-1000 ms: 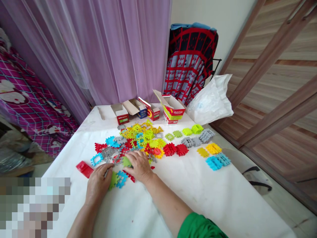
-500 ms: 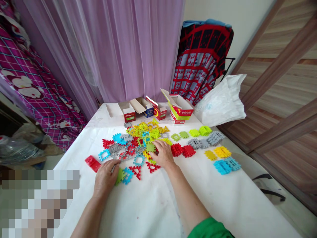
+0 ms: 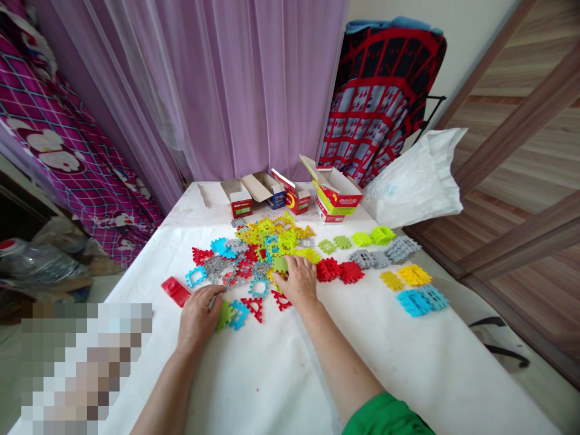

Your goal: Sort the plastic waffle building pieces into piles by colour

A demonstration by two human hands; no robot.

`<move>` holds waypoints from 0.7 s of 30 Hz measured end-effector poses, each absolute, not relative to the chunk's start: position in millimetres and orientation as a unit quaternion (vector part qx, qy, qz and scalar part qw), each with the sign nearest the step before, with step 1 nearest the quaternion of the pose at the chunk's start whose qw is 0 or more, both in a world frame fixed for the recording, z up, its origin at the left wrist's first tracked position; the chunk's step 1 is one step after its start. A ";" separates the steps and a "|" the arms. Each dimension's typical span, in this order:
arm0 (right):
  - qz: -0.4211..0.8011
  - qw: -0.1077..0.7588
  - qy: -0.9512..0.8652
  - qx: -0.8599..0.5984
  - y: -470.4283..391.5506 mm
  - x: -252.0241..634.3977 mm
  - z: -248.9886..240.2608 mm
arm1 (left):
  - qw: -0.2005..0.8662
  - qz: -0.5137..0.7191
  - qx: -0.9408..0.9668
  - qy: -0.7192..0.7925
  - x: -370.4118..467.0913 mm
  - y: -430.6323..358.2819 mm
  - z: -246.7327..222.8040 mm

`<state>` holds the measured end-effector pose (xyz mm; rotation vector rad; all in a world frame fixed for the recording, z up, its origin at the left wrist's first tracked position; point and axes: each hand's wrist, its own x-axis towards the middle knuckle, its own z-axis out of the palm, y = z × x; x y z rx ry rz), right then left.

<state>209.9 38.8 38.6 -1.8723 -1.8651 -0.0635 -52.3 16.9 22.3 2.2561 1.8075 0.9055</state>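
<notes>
My right hand point(image 3: 299, 283) is at the near right side of a heap of plastic building tiles point(image 3: 263, 232), thumb and fingers closed on a green square tile point(image 3: 280, 264). My left hand point(image 3: 198, 317) rests on the table left of the heap with its fingers curled. A small grey bit shows between those fingers; what it is I cannot make out. Just right of the left hand lie another green tile point(image 3: 225, 315), a blue tile point(image 3: 238, 314) and a red triangular piece point(image 3: 254, 309). A red flat piece point(image 3: 175, 292) lies beyond the left hand.
Sorted stacks stand on the right: red tiles point(image 3: 339, 271), grey tiles point(image 3: 402, 249), lime tiles point(image 3: 382, 235), yellow tiles point(image 3: 414, 275) and blue tiles point(image 3: 422, 300). Opened boxes point(image 3: 338, 199) line the back edge of the white-covered table point(image 3: 290, 374). A white bag point(image 3: 414, 181) sits at the back right.
The whole view has shifted slightly, with the table sitting a little further right and higher. Both hands keep nearly the same place against the tiles; the right still grips the green tile.
</notes>
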 end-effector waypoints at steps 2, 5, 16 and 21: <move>-0.022 0.246 -0.687 -0.684 39.4 210.7 37.8 | 0.055 0.301 0.743 0.596 -52.3 16.9 21.9; -0.019 0.248 -0.689 -0.681 39.6 212.4 37.0 | 0.054 0.302 0.742 0.596 -52.6 16.8 21.1; -0.017 0.251 -0.670 -0.698 40.1 202.3 39.5 | 0.061 0.304 0.741 0.596 -52.7 16.4 20.8; -0.016 0.255 -0.674 -0.693 39.9 205.1 40.7 | 0.061 0.304 0.736 0.602 -50.2 14.7 22.7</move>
